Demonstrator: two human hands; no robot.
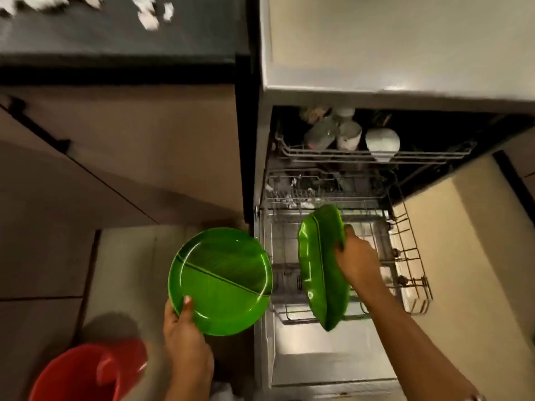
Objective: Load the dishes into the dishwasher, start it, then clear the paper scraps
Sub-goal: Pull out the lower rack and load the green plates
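The left hand [185,340] grips the near rim of a round green plate [223,273], thumb lying on its upper face and fingers curled beneath. The plate is held nearly flat above the floor [124,256], its far edge just beside the left side of the open dishwasher [262,169]. It is glossy, printed like a banana leaf with a dark rib running slantwise across it.

The right hand [357,263] clasps a leaf-shaped green plate [320,270] by its long right edge. This one stands on edge, its pointed end toward the person, over the lower rack [411,256]. Whether it touches the wires I cannot tell.

The lower rack is pulled out over the lowered door [318,363], and its wire floor shows bare on both sides of the leaf plate. Higher up and still inside, the upper rack [376,156] carries mugs [348,136] and a white bowl [382,141], tipped on their sides or mouth down (blur hides the rest). The level between the two racks is too blurred to read.

At the lower left corner stands a red bucket [75,377]. At the top left, a dark surface [115,39] carries white paper scraps [150,15], well apart from both hands.
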